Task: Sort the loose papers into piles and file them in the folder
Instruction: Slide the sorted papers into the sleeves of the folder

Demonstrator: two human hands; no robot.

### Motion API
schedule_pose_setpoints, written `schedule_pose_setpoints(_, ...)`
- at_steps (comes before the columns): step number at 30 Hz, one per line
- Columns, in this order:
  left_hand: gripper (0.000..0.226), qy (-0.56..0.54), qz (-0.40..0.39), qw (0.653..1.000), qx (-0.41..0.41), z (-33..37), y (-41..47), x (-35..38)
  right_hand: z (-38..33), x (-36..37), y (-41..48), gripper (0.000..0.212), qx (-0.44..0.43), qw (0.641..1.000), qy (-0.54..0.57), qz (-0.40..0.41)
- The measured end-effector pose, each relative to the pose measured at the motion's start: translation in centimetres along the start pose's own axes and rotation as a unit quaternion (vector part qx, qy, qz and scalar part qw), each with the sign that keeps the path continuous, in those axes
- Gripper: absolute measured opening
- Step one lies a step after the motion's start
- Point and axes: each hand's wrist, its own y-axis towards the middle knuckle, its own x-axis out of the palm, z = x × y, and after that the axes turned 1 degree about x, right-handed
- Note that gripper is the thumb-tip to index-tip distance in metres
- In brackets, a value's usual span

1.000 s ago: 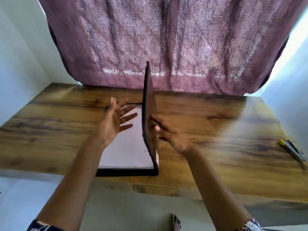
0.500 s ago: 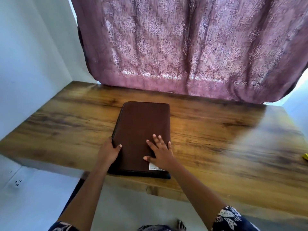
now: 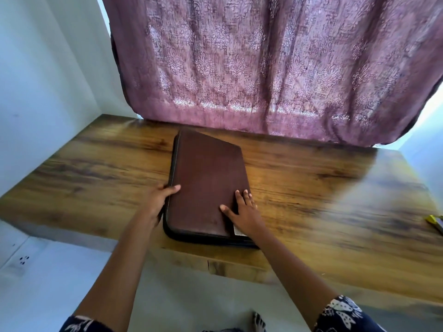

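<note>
Your left hand (image 3: 160,200) grips the left edge of the closed brown folder (image 3: 206,178), thumb over the cover and the rest of the hand wrapped against its side. Your right hand (image 3: 245,213) lies flat and spread on the cover's lower right, holding nothing. It reads as a steadying hold: one hand clamps the edge so the case cannot slide, the other presses the lid down. The folder sits at centre frame on the wooden table (image 3: 323,188), its near end close to the table's front edge and its far end angled toward the mauve curtain (image 3: 263,68) filling the top of the frame. No loose papers show on the table, which suggests the filing is done or nearly so. A small white label (image 3: 236,230) peeks out by your right wrist. A yellow object (image 3: 434,220), too cropped to identify, lies at the far right edge.
</note>
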Motion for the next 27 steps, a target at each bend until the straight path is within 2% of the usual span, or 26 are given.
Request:
schedule_pose_setpoints(2, 0.044, -0.088, -0.086, 0.992, 0.040, 1.8, -0.7, 1.8, -1.3, -2.4, -0.2, 0.087, 0.013, 0.988, 0.151, -0.033)
schedule_pose_setpoints(3, 0.058, -0.127, -0.146, 0.981, 0.028, 2.7, -1.3, 3.1, -1.6, -3.8, -0.5, 0.076, 0.027, 0.966, 0.255, -0.046)
schedule_pose_setpoints(5, 0.077, -0.138, -0.205, 0.969, 0.007, 2.9, -1.4, 6.0, -1.9, -7.1, -1.0, 0.061, 0.052, 0.894, 0.437, -0.085)
schedule_pose_setpoints(7, 0.056, -0.055, -0.175, 0.983, 0.033, 1.6, -1.6, 8.9, -1.4, -10.1, -1.5, 0.070, 0.036, 0.835, 0.539, -0.103)
schedule_pose_setpoints(9, 0.043, 0.045, -0.184, 0.969, 0.158, 0.1, -1.9, 11.6, -0.6, -12.6, -2.0, 0.077, 0.024, 0.807, 0.581, -0.098)
schedule_pose_setpoints(11, 0.048, 0.145, -0.272, 0.909, 0.279, -0.7, -2.4, 14.1, 0.1, -15.0, -2.8, 0.075, 0.008, 0.812, 0.581, -0.062)
schedule_pose_setpoints(13, 0.056, 0.257, -0.325, 0.855, 0.313, -1.5, -1.8, 15.5, 0.8, -16.9, -3.5, 0.061, 0.016, 0.809, 0.587, -0.021)
schedule_pose_setpoints(16, 0.064, 0.401, -0.301, 0.814, 0.293, -4.1, 0.6, 16.3, 4.5, -18.4, -4.4, 0.037, 0.088, 0.811, 0.576, 0.043)
schedule_pose_setpoints(19, 0.068, 0.550, -0.270, 0.735, 0.291, -6.4, 1.6, 16.9, 9.8, -16.8, -4.3, 0.033, 0.181, 0.847, 0.494, 0.077)
schedule_pose_setpoints(21, 0.066, 0.606, -0.251, 0.691, 0.304, -7.6, 1.8, 17.2, 12.5, -14.2, -4.0, 0.031, 0.231, 0.863, 0.437, 0.104)
schedule_pose_setpoints(23, 0.073, 0.632, -0.227, 0.669, 0.318, -8.4, 1.9, 17.4, 14.4, -11.6, -3.3, 0.030, 0.249, 0.896, 0.343, 0.135)
schedule_pose_setpoints(25, 0.090, 0.645, -0.200, 0.655, 0.339, -8.9, 1.6, 17.3, 14.9, -10.2, -3.2, 0.031, 0.251, 0.927, 0.219, 0.172)
schedule_pose_setpoints(27, 0.097, 0.643, -0.166, 0.664, 0.343, -9.2, 1.9, 16.7, 14.9, -9.3, -2.9, 0.034, 0.243, 0.943, 0.120, 0.194)
